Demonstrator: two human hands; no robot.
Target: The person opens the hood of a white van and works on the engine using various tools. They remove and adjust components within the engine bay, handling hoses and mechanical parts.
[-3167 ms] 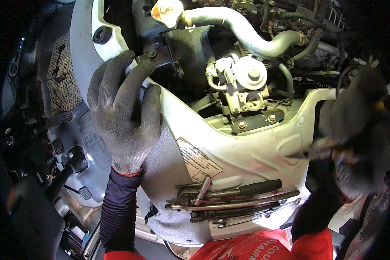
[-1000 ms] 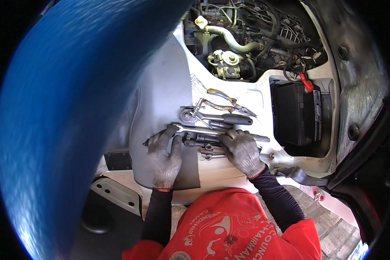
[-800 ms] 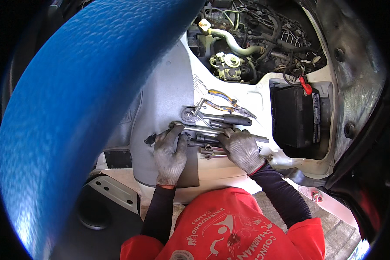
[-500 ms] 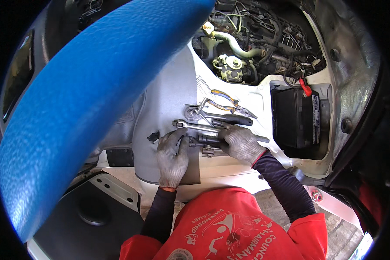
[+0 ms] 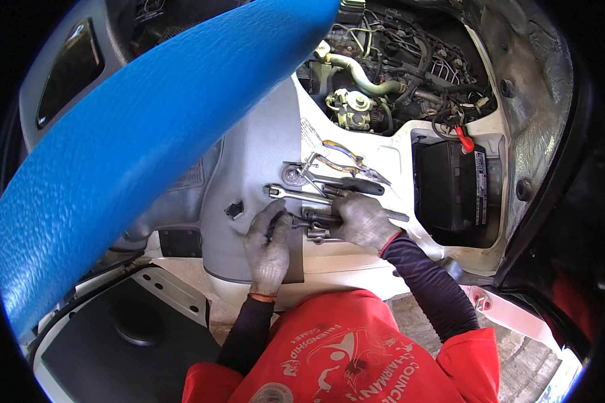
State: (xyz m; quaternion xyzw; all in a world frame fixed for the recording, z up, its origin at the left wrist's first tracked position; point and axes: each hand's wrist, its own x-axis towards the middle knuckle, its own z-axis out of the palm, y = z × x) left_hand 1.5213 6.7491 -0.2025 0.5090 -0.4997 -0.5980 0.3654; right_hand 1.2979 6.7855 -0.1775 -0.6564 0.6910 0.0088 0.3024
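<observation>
My gloved left hand [image 5: 267, 248] has its fingers curled at the left end of a dark cylindrical tool [image 5: 301, 221], whose exact kind I cannot make out. From the right, my gloved right hand [image 5: 366, 223] closes around the other end of that tool, its fingertips partly hidden. Just beyond the hands lies a long chrome ratchet-like bar [image 5: 301, 195]; the right hand covers part of it. A short silver socket-like piece [image 5: 318, 234] lies beside the right hand. Farther off are a round-headed tool with a black handle [image 5: 363, 185] and blue-and-orange-handled pliers [image 5: 356, 163].
A large blue padded shape [image 5: 134, 148] crosses the upper left. Beyond the white ledge [image 5: 383, 151] is an open engine bay with a pale hose [image 5: 366, 79]. On the right, a black battery [image 5: 447, 185] sits in a recess near a red terminal cover [image 5: 464, 140].
The view has shifted slightly. My right hand has moved a little over the tools, uncovering more of the silver piece. My left fingers stay curled by the dark tool's end.
</observation>
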